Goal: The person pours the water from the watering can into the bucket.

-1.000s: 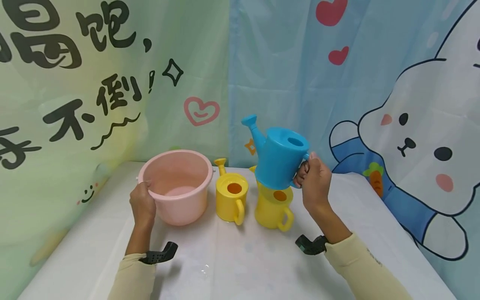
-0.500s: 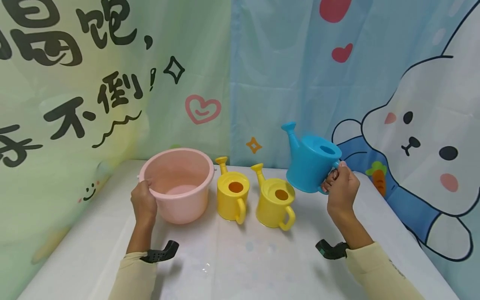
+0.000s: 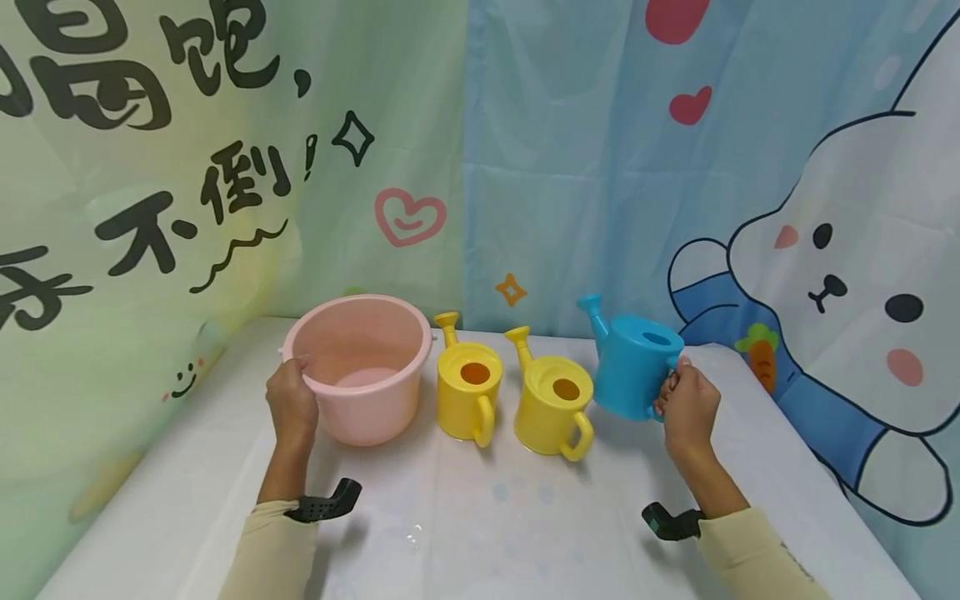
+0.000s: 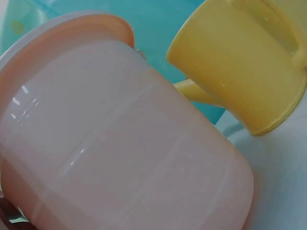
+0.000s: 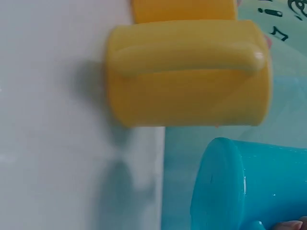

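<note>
At the left, my left hand (image 3: 293,405) grips the near left rim of a pink bucket (image 3: 367,412), thumb over the edge. In the left wrist view the bucket's wall (image 4: 120,129) fills most of the picture. My right hand (image 3: 688,408) holds a blue watering can (image 3: 636,371) by its handle, upright, spout to the back left. The right wrist view shows the blue can's base (image 5: 216,187) above the tabletop, apart from its shadow. Between the hands stand two yellow watering cans, one (image 3: 459,404) beside the bucket and another (image 3: 543,417) just left of the blue can.
A white-covered table (image 3: 465,533) runs back to a printed curtain (image 3: 547,167) with hearts, writing and a cartoon rabbit. Small wet spots (image 3: 414,533) lie near the table's front. Each wrist wears a black camera band (image 3: 324,504).
My right hand has carried the blue watering can to the right, from above the right yellow can, then lowered it toward the table. The left hand stays on the bucket's rim.
</note>
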